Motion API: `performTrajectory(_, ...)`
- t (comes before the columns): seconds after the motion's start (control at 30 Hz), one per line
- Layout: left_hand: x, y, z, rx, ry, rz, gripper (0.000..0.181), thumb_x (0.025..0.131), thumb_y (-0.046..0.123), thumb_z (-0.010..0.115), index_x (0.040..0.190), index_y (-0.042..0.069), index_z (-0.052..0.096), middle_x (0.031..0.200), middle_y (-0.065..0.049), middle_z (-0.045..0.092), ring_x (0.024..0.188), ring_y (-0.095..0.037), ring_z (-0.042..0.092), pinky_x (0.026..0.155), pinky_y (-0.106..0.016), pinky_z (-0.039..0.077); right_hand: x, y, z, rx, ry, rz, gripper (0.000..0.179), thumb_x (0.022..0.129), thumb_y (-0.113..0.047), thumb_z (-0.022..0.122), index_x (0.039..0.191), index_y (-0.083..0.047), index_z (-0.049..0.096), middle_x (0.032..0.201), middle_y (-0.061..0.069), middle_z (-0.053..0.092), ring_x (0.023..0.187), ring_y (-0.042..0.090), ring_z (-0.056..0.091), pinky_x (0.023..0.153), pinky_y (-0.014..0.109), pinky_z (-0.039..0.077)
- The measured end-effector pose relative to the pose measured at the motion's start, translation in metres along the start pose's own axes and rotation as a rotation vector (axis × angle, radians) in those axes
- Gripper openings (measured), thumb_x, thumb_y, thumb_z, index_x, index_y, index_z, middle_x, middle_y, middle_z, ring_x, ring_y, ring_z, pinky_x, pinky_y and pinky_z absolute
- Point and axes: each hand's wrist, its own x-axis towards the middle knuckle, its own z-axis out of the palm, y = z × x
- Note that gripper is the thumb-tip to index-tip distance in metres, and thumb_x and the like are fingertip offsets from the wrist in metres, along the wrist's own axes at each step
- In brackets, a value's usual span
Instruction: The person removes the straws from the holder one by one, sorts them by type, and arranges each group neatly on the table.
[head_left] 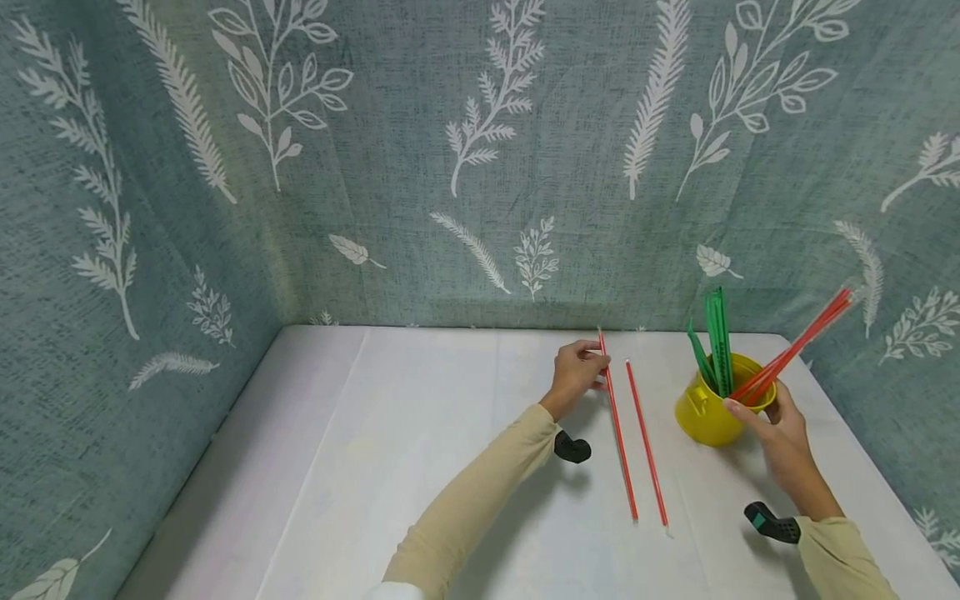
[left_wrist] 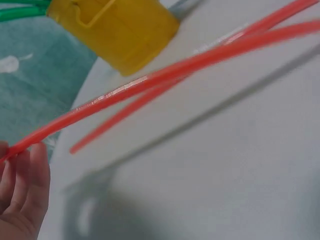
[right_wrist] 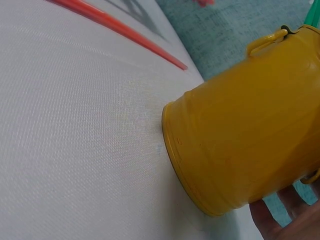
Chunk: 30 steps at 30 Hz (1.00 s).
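Sleeve [head_left: 480, 496] | left fingers [left_wrist: 40, 172] pinch red stick [head_left: 619, 433], long axis away | right fingers [right_wrist: 264, 220] grip bucket [right_wrist: 245, 125]

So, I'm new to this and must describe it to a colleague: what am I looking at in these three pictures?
There is no machine here, just a person working bare-handed. The wide picture comes from a camera worn on the head, looking forward and down; the other two come from cameras on the left and right wrists. Toward the right of the white table is a yellow bucket with green pieces and a red bundle sticking out. To its left lies a loose red stick. The left hand pinches another red stick near its far end, and the right hand holds the bucket's side.
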Motion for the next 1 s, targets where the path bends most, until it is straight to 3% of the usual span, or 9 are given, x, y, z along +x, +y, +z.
performTrajectory(0.37,0.002,-0.025,0.010,0.146,0.068,-0.026,0.025,0.086,0.003,0.068,0.110,0.003,0.064,0.073,-0.004,0.066,0.056,-0.017,0.065,0.044,-0.030,0.056,-0.005,0.007,-0.003,0.000,0.002,0.011,0.079,0.093,-0.032,0.059,0.153,-0.018,0.009,0.155,0.014,0.017,0.141,0.031,0.013,0.111,0.064,0.008)
performTrajectory(0.53,0.002,-0.025,0.014,0.176,0.085,-0.028,0.025,0.085,0.003,0.067,0.110,0.002,0.063,0.071,-0.003,0.065,0.051,-0.019,0.063,0.043,-0.031,0.056,-0.004,0.006,-0.003,-0.003,0.008,0.001,0.079,0.093,-0.031,0.059,0.153,-0.019,0.010,0.155,0.013,0.018,0.141,0.029,0.014,0.111,0.063,0.007)
performTrajectory(0.73,0.001,-0.023,0.013,0.164,0.100,-0.047,0.025,0.084,0.001,0.067,0.108,-0.001,0.063,0.071,-0.010,0.067,0.046,-0.023,0.061,0.041,-0.034,0.055,-0.003,0.002,-0.001,0.007,0.014,-0.014,0.077,0.093,-0.031,0.059,0.153,-0.020,0.012,0.155,0.012,0.019,0.141,0.027,0.014,0.111,0.063,0.007)
performTrajectory(1.0,0.001,-0.019,0.006,0.181,0.065,-0.030,0.023,0.083,-0.004,0.065,0.105,-0.006,0.065,0.075,-0.019,0.067,0.063,-0.034,0.067,0.046,-0.036,0.057,0.000,0.002,0.001,0.023,0.010,-0.015,0.077,0.093,-0.031,0.060,0.153,-0.021,0.012,0.155,0.011,0.019,0.141,0.027,0.014,0.111,0.063,0.005)
